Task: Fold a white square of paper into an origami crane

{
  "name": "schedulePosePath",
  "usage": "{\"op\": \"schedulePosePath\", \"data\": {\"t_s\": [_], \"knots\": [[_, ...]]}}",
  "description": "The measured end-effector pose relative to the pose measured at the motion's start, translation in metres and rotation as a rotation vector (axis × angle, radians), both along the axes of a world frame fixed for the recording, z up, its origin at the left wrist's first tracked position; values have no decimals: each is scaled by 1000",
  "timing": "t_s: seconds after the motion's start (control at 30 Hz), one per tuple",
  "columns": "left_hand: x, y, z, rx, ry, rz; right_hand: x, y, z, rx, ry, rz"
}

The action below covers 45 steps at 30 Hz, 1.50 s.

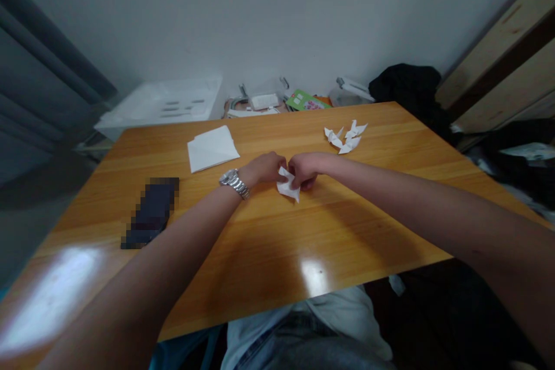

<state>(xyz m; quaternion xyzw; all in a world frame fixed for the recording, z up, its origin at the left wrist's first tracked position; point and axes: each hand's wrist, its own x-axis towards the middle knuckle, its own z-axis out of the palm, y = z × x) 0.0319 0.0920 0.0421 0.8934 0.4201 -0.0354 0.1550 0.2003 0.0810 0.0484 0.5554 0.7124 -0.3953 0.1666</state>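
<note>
A small folded white paper (287,186) is held between my two hands, low over the middle of the wooden table (260,260). My left hand (265,167), with a metal watch (235,182) on its wrist, pinches the paper's far left side. On the right side my right hand (305,170) has its fingers closed on the same paper. Some fingertips are hidden behind the paper and the hands. Several folded white paper birds (347,136) lie together beyond my right hand. A stack of white paper sheets (212,148) rests beyond my left hand.
A dark, pixelated flat object (151,213) lies left of my left forearm. Past the table's far edge are a white plastic bin (173,101), a green booklet (307,100) and a black cloth heap (403,87). Wooden boards (503,46) stand at the right.
</note>
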Motion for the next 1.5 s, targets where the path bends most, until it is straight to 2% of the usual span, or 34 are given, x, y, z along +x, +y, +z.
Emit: {"op": "schedulePosePath", "data": {"t_s": [0.13, 0.27, 0.43, 0.6, 0.9, 1.0, 1.13, 1.27, 1.4, 1.5], "knots": [[-3, -6, 3, -3, 43, 64, 3, -5, -1, -17, 19, -5], [-4, -13, 9, -24, 64, 88, 5, -8, 6, 40, 3, 15], [-2, -17, 10, -51, 40, 58, 7, -8, 12, 185, -8, 74], [-2, -14, 0, -52, -30, 8, 7, -13, 9, 397, -17, 135], [-11, -19, -17, -32, -195, -2, 13, -32, -7, 600, 123, 46], [-14, -26, -19, -1, -336, 9, 17, -37, -15, 653, 329, -82], [-18, -37, -23, -36, -513, 89, 20, -42, -26, 671, 555, -183], [-17, -45, -29, -24, -630, 153, 19, -49, -34, 720, 655, -254], [-17, -50, -32, -44, -697, 213, 18, -54, -41, 686, 736, -300], [-19, -52, -33, -84, -743, 212, 20, -56, -46, 666, 789, -346]]}}
